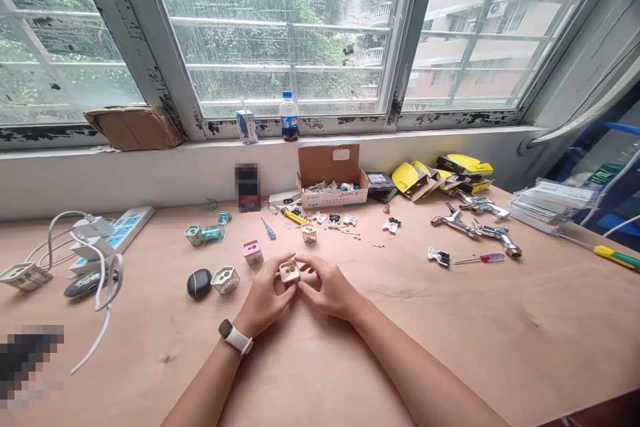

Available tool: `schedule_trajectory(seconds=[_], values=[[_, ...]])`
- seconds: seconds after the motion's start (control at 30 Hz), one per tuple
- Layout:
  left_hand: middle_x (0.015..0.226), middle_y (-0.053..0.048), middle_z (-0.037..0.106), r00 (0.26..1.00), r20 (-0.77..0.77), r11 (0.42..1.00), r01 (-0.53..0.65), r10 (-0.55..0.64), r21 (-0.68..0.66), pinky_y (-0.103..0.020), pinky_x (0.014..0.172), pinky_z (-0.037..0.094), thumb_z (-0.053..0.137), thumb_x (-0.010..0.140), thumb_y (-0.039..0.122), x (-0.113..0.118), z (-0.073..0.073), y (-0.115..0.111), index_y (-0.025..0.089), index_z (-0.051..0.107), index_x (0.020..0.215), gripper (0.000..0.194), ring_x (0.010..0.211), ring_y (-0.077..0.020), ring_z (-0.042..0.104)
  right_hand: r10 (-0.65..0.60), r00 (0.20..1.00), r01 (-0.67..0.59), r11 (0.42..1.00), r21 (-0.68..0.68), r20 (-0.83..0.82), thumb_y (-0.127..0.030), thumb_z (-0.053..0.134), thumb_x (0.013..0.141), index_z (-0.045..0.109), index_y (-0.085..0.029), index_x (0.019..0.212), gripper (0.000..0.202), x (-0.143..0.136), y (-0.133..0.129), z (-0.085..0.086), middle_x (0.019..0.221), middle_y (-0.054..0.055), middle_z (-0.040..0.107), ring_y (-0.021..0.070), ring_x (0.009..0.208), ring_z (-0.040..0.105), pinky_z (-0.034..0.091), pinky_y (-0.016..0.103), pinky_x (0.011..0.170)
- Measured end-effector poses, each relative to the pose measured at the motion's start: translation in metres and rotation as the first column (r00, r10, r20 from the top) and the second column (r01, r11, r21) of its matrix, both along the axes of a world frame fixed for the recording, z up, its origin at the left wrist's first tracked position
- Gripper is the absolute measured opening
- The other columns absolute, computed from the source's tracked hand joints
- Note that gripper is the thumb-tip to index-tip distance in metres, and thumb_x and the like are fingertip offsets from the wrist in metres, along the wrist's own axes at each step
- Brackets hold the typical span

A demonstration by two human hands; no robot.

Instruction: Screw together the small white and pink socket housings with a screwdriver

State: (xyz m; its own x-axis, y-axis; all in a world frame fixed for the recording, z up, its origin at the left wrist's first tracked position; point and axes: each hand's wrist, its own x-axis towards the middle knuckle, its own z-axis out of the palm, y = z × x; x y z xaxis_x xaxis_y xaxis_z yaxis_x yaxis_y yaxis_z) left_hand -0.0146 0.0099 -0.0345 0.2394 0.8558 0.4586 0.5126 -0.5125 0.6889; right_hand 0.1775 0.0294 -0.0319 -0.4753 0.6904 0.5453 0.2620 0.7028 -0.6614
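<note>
A small cream pencil sharpener (289, 271) with two round holes in its top is between my hands. My left hand (267, 293) closes around its left side with thumb and fingers. From the other side, my right hand (327, 285) curls in, its thumb and fingertips at the sharpener's right edge. A bit of something red (319, 274) shows by my right fingers; its kind is hidden. Just left are a pink sharpener (253, 252) and a larger cream sharpener (225, 279). Another cream sharpener (309, 233) stands behind my hands.
Teal sharpener parts (213, 233), a black case (199, 284) and a power strip (125, 230) lie left. An open carton (334, 196) of small parts stands behind, with a yellow cutter (294, 216) before it. Metal taps (457, 221) and a screwdriver (480, 259) lie right.
</note>
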Motion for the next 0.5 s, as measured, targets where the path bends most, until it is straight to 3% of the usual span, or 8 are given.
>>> schedule_trajectory(seconds=[0.13,0.27,0.3,0.43,0.5], values=[[0.128,-0.009,0.062,0.984,-0.094,0.987,-0.147,0.154,0.070,-0.043,0.102,0.052,0.061,0.086,0.024,-0.003,-0.004,0.004,0.022,0.052,0.132,0.047,0.119,-0.0246,0.061,-0.122,0.992,0.120,0.988,0.095,0.018,-0.013,0.061,0.085,0.059,-0.016,0.125,0.040,0.003,0.004,-0.004,0.112,0.010,0.067,0.0210,0.101,0.062,0.049,0.036,0.092],[0.130,-0.013,0.058,0.926,-0.137,0.928,-0.325,0.351,0.184,-0.050,0.106,0.048,0.058,0.087,0.025,-0.007,-0.005,0.006,0.019,0.045,0.139,0.054,0.123,-0.0289,0.056,-0.266,0.963,0.269,0.942,0.200,-0.045,-0.019,0.060,0.093,0.065,-0.017,0.097,0.007,0.004,0.009,-0.002,0.095,0.007,0.068,0.0212,0.093,0.059,0.045,0.036,0.086],[0.132,-0.013,0.057,0.918,-0.143,0.917,-0.338,0.371,0.211,-0.051,0.108,0.046,0.058,0.087,0.025,-0.008,-0.005,0.007,0.020,0.044,0.140,0.055,0.126,-0.0297,0.054,-0.285,0.956,0.295,0.932,0.209,-0.074,-0.021,0.059,0.094,0.064,-0.017,0.090,0.008,0.003,0.010,0.001,0.089,0.005,0.068,0.0204,0.089,0.059,0.044,0.035,0.083],[0.136,-0.014,0.054,0.904,-0.184,0.897,-0.321,0.386,0.302,-0.051,0.110,0.044,0.057,0.089,0.024,-0.007,-0.002,0.005,0.021,0.045,0.140,0.052,0.130,-0.0301,0.051,-0.317,0.926,0.353,0.919,0.176,-0.204,-0.029,0.055,0.099,0.058,-0.018,0.073,0.028,0.011,-0.001,0.033,0.073,0.004,0.062,0.0175,0.076,0.056,0.044,0.033,0.075],[0.136,-0.014,0.054,0.887,-0.213,0.883,-0.326,0.409,0.338,-0.052,0.109,0.044,0.056,0.090,0.024,-0.005,0.001,0.003,0.021,0.046,0.138,0.050,0.130,-0.0307,0.051,-0.280,0.930,0.318,0.938,0.138,-0.238,-0.031,0.050,0.101,0.060,-0.019,0.071,0.034,0.024,-0.013,0.055,0.073,0.004,0.062,0.0170,0.075,0.058,0.046,0.032,0.075]])
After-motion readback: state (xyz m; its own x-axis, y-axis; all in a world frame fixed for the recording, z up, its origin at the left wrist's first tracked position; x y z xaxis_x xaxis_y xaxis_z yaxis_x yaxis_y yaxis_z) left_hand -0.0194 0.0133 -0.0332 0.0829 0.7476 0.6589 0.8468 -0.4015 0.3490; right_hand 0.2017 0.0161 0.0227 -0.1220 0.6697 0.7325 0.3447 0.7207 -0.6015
